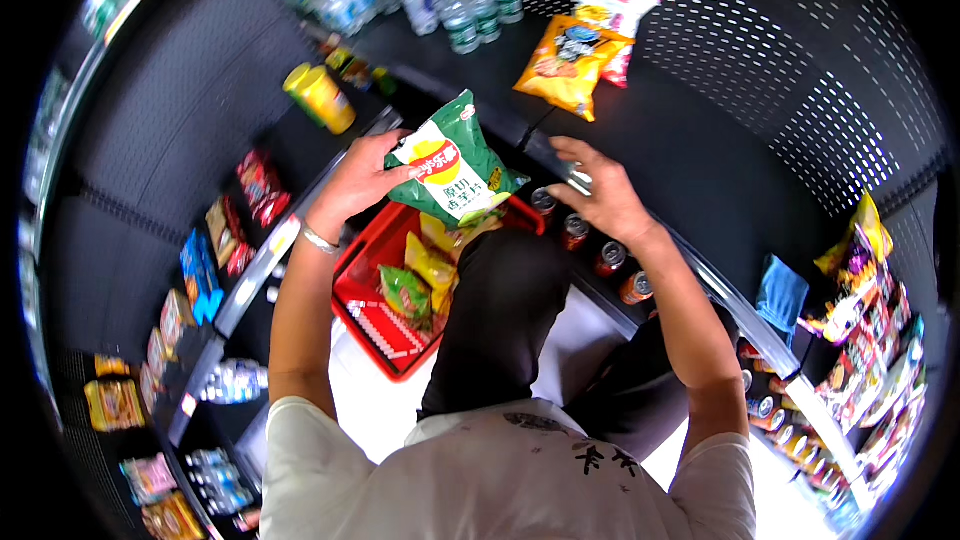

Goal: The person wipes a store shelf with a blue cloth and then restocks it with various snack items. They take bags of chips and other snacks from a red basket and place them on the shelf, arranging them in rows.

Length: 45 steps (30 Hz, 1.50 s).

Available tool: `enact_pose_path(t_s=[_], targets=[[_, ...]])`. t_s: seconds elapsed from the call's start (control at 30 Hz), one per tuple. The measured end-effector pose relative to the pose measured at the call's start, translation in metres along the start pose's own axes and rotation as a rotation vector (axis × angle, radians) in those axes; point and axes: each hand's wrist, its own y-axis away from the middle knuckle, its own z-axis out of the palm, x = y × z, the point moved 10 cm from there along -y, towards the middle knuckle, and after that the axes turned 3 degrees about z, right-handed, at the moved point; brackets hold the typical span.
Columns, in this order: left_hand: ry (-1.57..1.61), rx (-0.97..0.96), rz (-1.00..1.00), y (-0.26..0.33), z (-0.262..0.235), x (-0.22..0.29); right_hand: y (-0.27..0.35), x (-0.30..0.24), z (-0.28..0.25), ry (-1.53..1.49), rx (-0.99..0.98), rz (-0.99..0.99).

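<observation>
My left hand [365, 180] is closed on the left edge of a green and white chip bag [462, 168], thumb over its front. The bag is tilted above a red basket [372, 348], in which a small green bag [405, 292] and a yellow bag [432, 265] lie; the held bag hides part of the basket. My right hand [605, 195] is apart from the bag, at the shelf's front edge, fingers loosely bent and spread. A small shiny patch shows by its fingers; I cannot tell what it is.
On the shelf ahead lie an orange snack bag [572, 65] and a white and pink bag [618, 8], near several water bottles [470, 15]. Yellow canisters [322, 100] stand to the left. Cans [610, 258] line the lower shelf; more snack bags [865, 310] fill the right.
</observation>
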Motion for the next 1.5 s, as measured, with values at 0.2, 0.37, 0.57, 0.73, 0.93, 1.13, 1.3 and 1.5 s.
enact_pose_path(t_s=[0.2,0.37,0.57,0.73,0.93,1.13,1.3,1.5], targets=[[0.198,-0.153,0.118,-0.104,0.026,0.083,-0.004,-0.001,-0.033,-0.030,0.027,0.094],[0.441,0.293,0.192,-0.174,0.022,0.097,0.005,0.041,-0.103,-0.264,0.387,0.164],[0.466,0.194,0.187,-0.224,0.180,0.079,0.023,0.101,-0.167,-0.380,0.737,0.274],[0.668,0.287,0.198,-0.259,0.250,0.059,0.043,0.125,-0.190,-0.042,0.839,0.399],[0.592,0.326,0.187,-0.289,0.275,0.025,0.046,0.175,-0.195,0.207,0.791,0.499],[0.375,0.409,0.141,-0.297,0.280,0.011,0.031,0.194,-0.189,0.184,0.882,0.546],[0.152,0.458,0.106,-0.300,0.286,0.002,0.030,0.203,-0.194,0.171,1.030,0.496],[-0.014,0.420,0.136,-0.299,0.301,0.006,0.030,0.212,-0.197,0.267,1.024,0.502]])
